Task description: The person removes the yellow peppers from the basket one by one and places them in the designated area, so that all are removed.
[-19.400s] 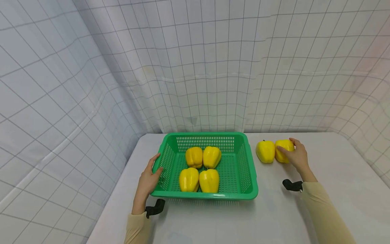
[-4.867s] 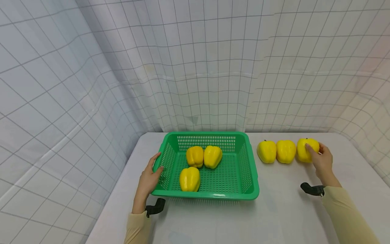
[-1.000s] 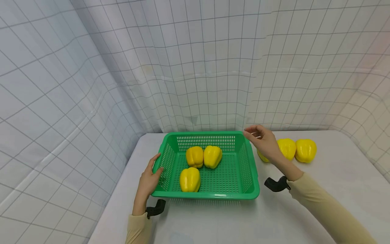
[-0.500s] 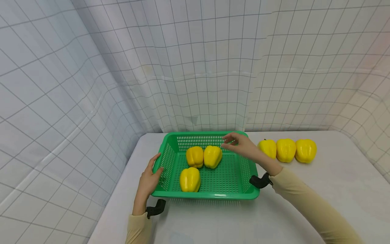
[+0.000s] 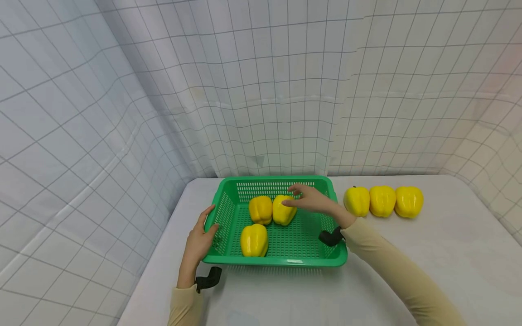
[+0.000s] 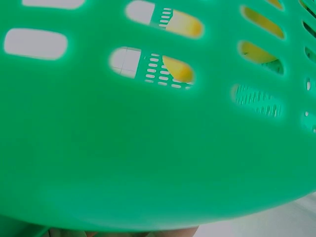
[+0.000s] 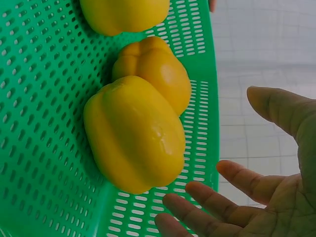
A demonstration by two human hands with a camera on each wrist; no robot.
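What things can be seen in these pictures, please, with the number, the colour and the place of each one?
basket: 1, green, on the table
peppers: 3, yellow, one deeper in tone, inside the basket
other peppers: 3, yellow, in a row right of the basket
table: 1, white, under the basket
cloth walls: pieces unclear, white with dark grid lines, behind and beside the table
devices: 2, black, one at each wrist
sleeves: 2, beige, on both arms
left hand: 1, bare, gripping the basket's left rim
right hand: 1, bare, above the basket

The bare left hand [image 5: 199, 241] grips the left side of the rectangular green plastic basket [image 5: 274, 261]; the bare right hand [image 5: 311, 199], fingers spread, hovers over its right half; beige sleeves [image 5: 391, 265] reach both wrists [image 5: 186, 273].
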